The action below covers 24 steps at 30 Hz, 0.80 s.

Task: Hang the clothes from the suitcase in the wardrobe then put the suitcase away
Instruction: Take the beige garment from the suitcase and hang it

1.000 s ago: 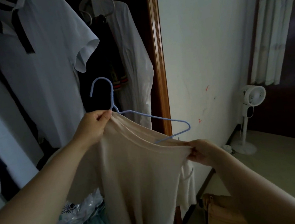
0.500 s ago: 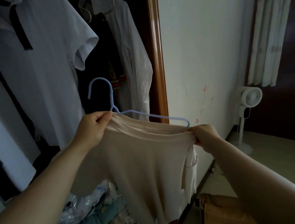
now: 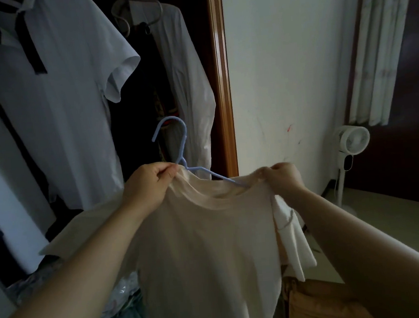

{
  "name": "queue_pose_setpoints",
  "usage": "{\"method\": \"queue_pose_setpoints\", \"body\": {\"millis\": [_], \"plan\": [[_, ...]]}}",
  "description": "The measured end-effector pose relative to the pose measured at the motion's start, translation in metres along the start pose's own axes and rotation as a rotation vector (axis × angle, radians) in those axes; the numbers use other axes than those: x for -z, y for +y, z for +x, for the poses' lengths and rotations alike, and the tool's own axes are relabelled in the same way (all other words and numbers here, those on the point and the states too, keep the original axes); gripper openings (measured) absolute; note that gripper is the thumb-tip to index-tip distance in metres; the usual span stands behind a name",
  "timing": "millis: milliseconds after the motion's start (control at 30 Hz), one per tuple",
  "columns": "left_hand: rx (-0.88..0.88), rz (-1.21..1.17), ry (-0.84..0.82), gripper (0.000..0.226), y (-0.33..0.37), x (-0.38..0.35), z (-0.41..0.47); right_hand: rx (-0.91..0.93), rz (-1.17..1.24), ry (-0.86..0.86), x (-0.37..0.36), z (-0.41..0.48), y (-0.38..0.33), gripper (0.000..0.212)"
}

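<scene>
By the wardrobe (image 3: 223, 81) and wall (image 3: 283, 63), left hand (image 3: 147, 184) and right hand (image 3: 282, 177) pinch a beige shirt (image 3: 211, 247) over a blue hanger (image 3: 182, 141).

At the centre of the frame, the left hand (image 3: 152, 184) pinches the shoulder of a soft beige short-sleeved T-shirt (image 3: 211, 247) just below the neck of a thin light-blue wire hanger (image 3: 182, 141). The right hand (image 3: 284, 177) grips the neckline's other side, where the hanger's arm slips under the fabric. The hook stands upright above the collar. In the upper left hangs a white short-sleeved shirt with dark ribbon (image 3: 54, 101), with a white long-sleeved garment (image 3: 193, 84) beside the brown wooden wardrobe frame (image 3: 223, 81). A white pedestal fan (image 3: 353, 145) stands at the right.
</scene>
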<state>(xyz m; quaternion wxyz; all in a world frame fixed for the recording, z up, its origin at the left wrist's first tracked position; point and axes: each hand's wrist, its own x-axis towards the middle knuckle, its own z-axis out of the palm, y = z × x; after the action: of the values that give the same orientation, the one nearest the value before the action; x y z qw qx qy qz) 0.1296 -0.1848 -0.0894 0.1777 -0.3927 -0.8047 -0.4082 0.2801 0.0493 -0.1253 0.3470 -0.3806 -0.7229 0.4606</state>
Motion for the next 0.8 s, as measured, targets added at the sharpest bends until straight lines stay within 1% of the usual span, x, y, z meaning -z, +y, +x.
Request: {"method": "queue_pose_setpoints", "body": {"millis": [100, 167, 233, 333, 433, 500, 600, 700, 800], "plan": [[-0.015, -0.02, -0.018, 0.028, 0.015, -0.014, 0.005, 0.183, -0.001, -0.106, -0.023, -0.021, -0.026, 0.018], [-0.033, -0.022, -0.035, 0.029, 0.021, -0.018, 0.007, 0.317, -0.017, -0.152, -0.029, -0.033, -0.043, 0.022], [-0.022, -0.082, -0.04, 0.027, 0.021, -0.017, 0.011, 0.389, -0.039, -0.189, -0.028, -0.035, -0.053, 0.022], [0.025, -0.222, -0.049, 0.025, 0.02, -0.009, 0.015, 0.367, 0.008, -0.243, -0.015, -0.027, -0.054, 0.023], [0.003, -0.188, -0.036, 0.018, 0.013, -0.006, 0.02, 0.461, -0.123, -0.287, -0.009, -0.024, -0.05, 0.015], [-0.031, -0.106, -0.038, 0.018, 0.011, -0.001, 0.021, 0.505, -0.138, -0.269, -0.009, -0.024, -0.052, 0.01], [-0.034, 0.047, -0.038, 0.034, 0.0, 0.017, 0.022, 0.454, -0.031, -0.18, -0.001, -0.014, -0.058, 0.005], [0.037, 0.161, 0.079, 0.048, -0.024, 0.045, 0.024, 0.401, 0.103, -0.137, 0.022, -0.004, -0.068, 0.003], [0.028, 0.205, 0.151, 0.054, -0.04, 0.068, 0.028, 0.384, 0.164, -0.123, 0.034, 0.0, -0.079, 0.01]]}}
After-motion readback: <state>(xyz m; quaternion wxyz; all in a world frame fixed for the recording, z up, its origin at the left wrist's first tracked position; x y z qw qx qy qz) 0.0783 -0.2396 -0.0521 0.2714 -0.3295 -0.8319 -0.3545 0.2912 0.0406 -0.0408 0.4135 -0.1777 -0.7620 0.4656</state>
